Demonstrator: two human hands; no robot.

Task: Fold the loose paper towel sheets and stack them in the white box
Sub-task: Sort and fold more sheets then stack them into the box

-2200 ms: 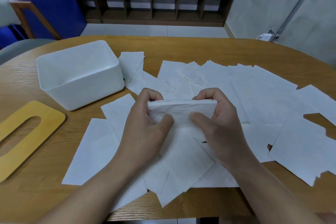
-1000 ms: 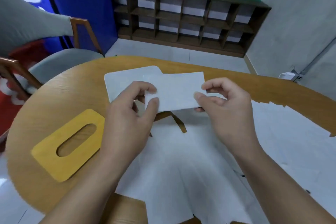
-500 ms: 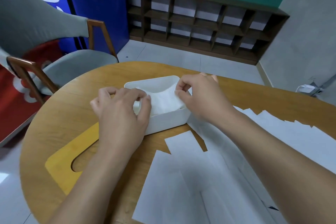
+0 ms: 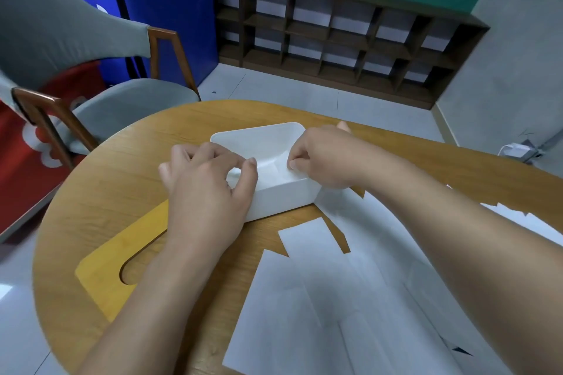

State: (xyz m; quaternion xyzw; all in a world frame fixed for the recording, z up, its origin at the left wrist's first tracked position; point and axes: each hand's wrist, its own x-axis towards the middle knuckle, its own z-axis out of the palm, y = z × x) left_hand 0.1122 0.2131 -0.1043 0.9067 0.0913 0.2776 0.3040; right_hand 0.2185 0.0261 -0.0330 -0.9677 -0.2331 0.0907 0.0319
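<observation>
Both hands pinch the folded sheet down inside the white box: left hand at one end, right hand at the other. Risk: releasing unevenly could let it spring open. Loose sheets lie nearer than the hands on the bench.

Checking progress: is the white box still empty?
No. A folded paper towel lies inside the white box, between both hands.

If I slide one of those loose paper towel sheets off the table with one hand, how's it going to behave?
Probably floppy: the loose paper towel sheets look thin and lie flat on the table, so one would likely droop from a single grip. Likely very light too. They overlap, so sliding one may well drag its neighbours along.
</observation>
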